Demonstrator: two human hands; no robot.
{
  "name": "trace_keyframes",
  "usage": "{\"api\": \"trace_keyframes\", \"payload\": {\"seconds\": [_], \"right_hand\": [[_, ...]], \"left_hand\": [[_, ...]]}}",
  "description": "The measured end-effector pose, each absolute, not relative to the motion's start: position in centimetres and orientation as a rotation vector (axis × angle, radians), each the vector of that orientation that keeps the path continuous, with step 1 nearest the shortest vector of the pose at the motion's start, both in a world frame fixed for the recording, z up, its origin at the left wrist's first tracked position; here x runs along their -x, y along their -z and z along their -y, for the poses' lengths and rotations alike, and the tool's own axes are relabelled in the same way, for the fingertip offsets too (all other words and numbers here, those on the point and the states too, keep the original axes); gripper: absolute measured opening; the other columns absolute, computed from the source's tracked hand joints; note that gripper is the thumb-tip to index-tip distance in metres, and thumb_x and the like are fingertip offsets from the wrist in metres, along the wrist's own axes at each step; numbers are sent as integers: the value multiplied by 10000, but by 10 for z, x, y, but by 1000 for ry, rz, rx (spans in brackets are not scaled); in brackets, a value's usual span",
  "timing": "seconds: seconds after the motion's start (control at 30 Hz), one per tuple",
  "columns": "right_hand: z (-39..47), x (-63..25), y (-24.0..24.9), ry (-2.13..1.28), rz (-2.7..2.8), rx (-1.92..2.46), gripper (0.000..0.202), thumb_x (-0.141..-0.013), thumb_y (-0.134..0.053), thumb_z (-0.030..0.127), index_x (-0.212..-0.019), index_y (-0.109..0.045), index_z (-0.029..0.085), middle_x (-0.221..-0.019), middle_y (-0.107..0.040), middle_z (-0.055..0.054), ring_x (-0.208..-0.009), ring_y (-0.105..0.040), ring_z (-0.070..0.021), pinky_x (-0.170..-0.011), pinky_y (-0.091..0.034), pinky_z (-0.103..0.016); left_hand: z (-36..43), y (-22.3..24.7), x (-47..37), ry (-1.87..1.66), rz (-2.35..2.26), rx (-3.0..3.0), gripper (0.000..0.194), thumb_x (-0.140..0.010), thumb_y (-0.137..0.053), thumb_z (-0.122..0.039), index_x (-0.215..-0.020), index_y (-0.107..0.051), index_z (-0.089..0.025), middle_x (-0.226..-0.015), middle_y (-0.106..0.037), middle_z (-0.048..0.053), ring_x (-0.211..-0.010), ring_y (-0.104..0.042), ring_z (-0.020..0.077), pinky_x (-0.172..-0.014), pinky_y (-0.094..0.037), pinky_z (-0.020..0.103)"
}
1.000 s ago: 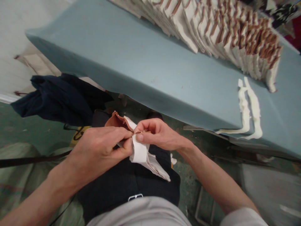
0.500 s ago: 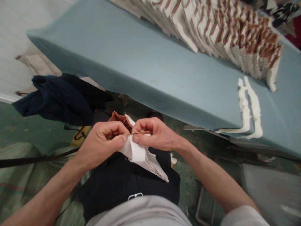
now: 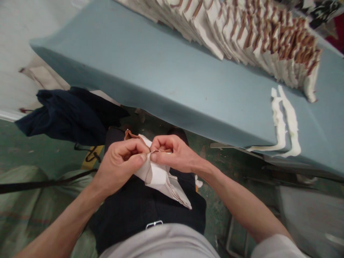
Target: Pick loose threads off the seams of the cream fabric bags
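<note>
Over my lap, both hands pinch a folded white cloth piece (image 3: 161, 175) with brown edging. My left hand (image 3: 125, 159) is closed on its upper left part, thumb against forefinger. Right beside it, my right hand (image 3: 173, 152) grips the same edge, fingertips almost touching those of the left. White layers hang below the fingers toward my dark trousers, ending in a point at the lower right. A brown flap (image 3: 131, 134) sticks out behind my left hand. What lies between the fingertips is hidden.
A blue-covered table (image 3: 161, 71) stands ahead, carrying a long row of white pieces with brown edges (image 3: 242, 36). Two white strips (image 3: 288, 122) lie near its front edge. Dark blue cloth (image 3: 64, 114) hangs at left, above a pale green sack (image 3: 24, 200). A grey surface (image 3: 309, 218) is at right.
The brown part behind my hands shows less now, and the cloth's folds have shifted slightly under my fingers. Both hands keep their pinch in nearly the same place.
</note>
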State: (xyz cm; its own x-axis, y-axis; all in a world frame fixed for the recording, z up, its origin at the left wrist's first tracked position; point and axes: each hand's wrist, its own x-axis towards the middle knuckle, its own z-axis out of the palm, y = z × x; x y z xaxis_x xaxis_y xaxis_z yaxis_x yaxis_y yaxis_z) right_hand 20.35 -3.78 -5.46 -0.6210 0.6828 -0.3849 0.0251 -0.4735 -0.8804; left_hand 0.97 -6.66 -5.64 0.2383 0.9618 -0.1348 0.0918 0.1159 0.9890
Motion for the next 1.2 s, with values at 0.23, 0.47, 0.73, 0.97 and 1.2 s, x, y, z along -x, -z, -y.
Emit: {"api": "trace_keyframes", "payload": {"seconds": [0.23,0.47,0.73,0.97,1.2], "right_hand": [[36,-208,55,-2175,1334,1080,495,-694,-897,542,-736,-544,198,-618,-434,93,-570,-324,-71,-504,-258,-203],[30,-229,47,-2060,1598,1020,431,-793,-861,522,-774,-590,186,-698,-483,63,-622,-384,-90,-547,-301,-222],[32,-224,29,-1714,2034,1073,156,-847,-688,280,-788,-573,192,-696,-503,61,-643,-411,-94,-608,-285,-239],[31,-220,29,-1629,2153,1129,97,-834,-619,249,-763,-586,191,-635,-467,76,-602,-387,-88,-613,-274,-252],[30,-220,31,-1720,2039,1164,74,-820,-614,220,-758,-595,185,-656,-507,61,-632,-420,-92,-612,-289,-239]], "left_hand": [[66,44,-12,-878,-1164,-1553,185,-822,-624,-240,-669,-711,-184,-596,-674,-24,-525,-565,114,-485,-408,191],[66,52,-2,-812,-1179,-1534,179,-839,-627,-282,-708,-698,-184,-611,-654,-31,-533,-542,115,-492,-407,200],[67,38,-2,-698,-1119,-1757,199,-916,-578,-240,-817,-741,-185,-653,-685,-46,-512,-555,92,-465,-386,183],[74,41,-3,-742,-1173,-2022,149,-925,-599,-174,-826,-709,-192,-682,-706,-46,-540,-615,91,-539,-442,198],[81,46,-2,-850,-1119,-2219,170,-1010,-571,-116,-1003,-684,-243,-904,-818,11,-814,-792,173,-771,-603,267]]}}
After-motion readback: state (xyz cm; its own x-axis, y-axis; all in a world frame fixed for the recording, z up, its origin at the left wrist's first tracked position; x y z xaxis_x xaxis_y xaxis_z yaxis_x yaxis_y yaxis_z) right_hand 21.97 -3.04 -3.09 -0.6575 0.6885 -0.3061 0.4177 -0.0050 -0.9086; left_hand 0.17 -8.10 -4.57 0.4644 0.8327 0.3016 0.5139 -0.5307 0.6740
